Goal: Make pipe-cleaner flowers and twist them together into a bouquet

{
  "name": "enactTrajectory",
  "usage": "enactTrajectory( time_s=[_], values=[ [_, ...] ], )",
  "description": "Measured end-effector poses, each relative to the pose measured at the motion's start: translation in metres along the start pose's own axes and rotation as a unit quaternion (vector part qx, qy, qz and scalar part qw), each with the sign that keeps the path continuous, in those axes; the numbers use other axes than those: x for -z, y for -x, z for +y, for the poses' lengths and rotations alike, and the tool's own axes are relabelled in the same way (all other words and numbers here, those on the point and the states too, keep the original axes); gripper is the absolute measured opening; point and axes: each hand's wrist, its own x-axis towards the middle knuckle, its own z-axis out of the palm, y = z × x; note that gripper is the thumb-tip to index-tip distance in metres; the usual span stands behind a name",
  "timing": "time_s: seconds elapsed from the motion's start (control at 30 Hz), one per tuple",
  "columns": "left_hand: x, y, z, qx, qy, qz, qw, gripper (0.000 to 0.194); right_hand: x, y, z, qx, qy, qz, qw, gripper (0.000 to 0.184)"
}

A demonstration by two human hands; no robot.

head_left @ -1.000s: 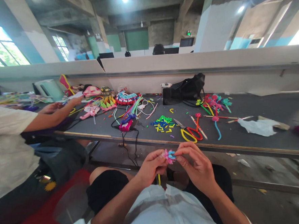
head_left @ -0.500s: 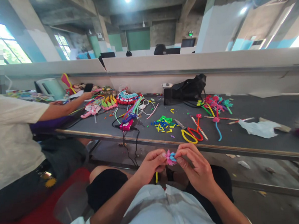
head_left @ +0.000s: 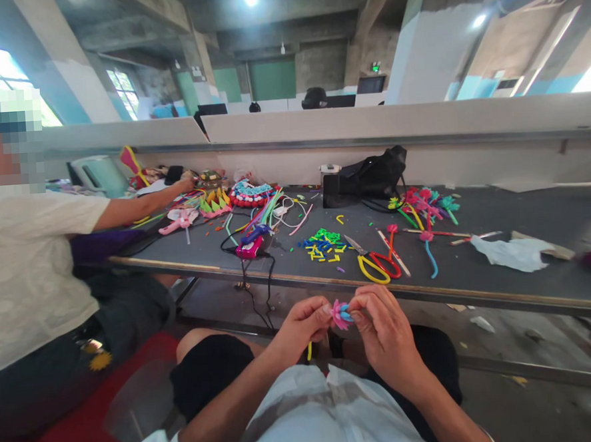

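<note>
Above my lap, my left hand (head_left: 302, 326) pinches a small pink craft flower (head_left: 337, 316) that looks made of fuzzy pipe cleaner pieces. A yellow stem (head_left: 309, 351) hangs below that hand; whether it joins the flower is hidden. The thumb and fingers of my right hand (head_left: 386, 332) are closed on blue pieces (head_left: 345, 313) at the flower's right side. On the table edge beyond lie scissors (head_left: 373, 269) with yellow and red handles. Left of them is a pile of short green, blue and yellow pieces (head_left: 324, 244).
A glue gun (head_left: 250, 240) with a black cord lies on the dark table (head_left: 279, 275). Finished-looking flowers (head_left: 425, 206), a black bag (head_left: 373, 176) and white tissue (head_left: 510, 251) are toward the right. At left, a co-worker (head_left: 32, 264) reaches across the table.
The flower and both hands have shifted very slightly, with the grip kept. The co-worker's body has moved a little to the right, the arm still stretched over the table.
</note>
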Motion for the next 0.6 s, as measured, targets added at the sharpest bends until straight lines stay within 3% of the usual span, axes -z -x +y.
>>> enactTrajectory(
  time_s=[0.17, 0.33, 0.43, 0.47, 0.6],
  values=[
    [-0.002, 0.0, 0.002, 0.005, 0.03, 0.017, 0.999, 0.043, -0.003, 0.001, -0.001, -0.028, -0.04, 0.051, 0.998, 0.009],
    [0.0, 0.0, 0.001, -0.012, 0.031, 0.012, 0.999, 0.042, -0.007, 0.015, 0.019, -0.141, -0.079, 0.072, 0.984, 0.011],
    [0.003, 0.0, 0.0, -0.048, 0.048, 0.014, 0.998, 0.038, -0.02, 0.041, 0.058, -0.212, -0.052, 0.014, 0.976, 0.022],
    [0.004, 0.0, 0.0, -0.06, 0.057, 0.019, 0.996, 0.037, -0.026, 0.054, 0.073, -0.225, -0.028, -0.032, 0.973, 0.026],
    [0.004, -0.002, 0.002, -0.086, 0.098, 0.053, 0.99, 0.032, -0.055, 0.113, 0.118, -0.261, 0.021, -0.12, 0.958, 0.028]
  ],
)
